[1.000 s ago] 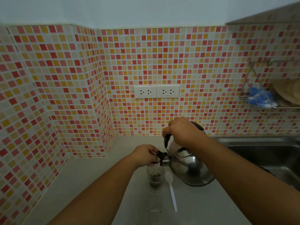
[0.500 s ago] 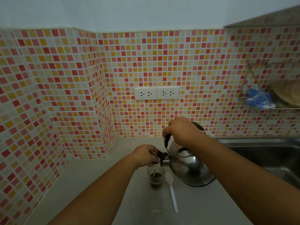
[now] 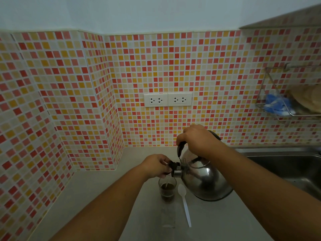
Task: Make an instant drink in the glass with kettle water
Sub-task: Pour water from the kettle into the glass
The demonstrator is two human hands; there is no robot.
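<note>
Both forearms cut off below.

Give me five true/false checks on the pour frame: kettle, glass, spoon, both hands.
1. The right hand grips the kettle by its top handle. True.
2. The left hand is wrapped around the glass. False: it pinches the black cap at the kettle's spout, above the glass.
3. The glass holds dark liquid, and a thin stream runs into it from the spout. True.
4. The white spoon stands inside the glass. False: it lies flat on the counter, just right of the glass.
5. The kettle is upright on the counter. False: it is tilted, spout down toward the glass.
</note>
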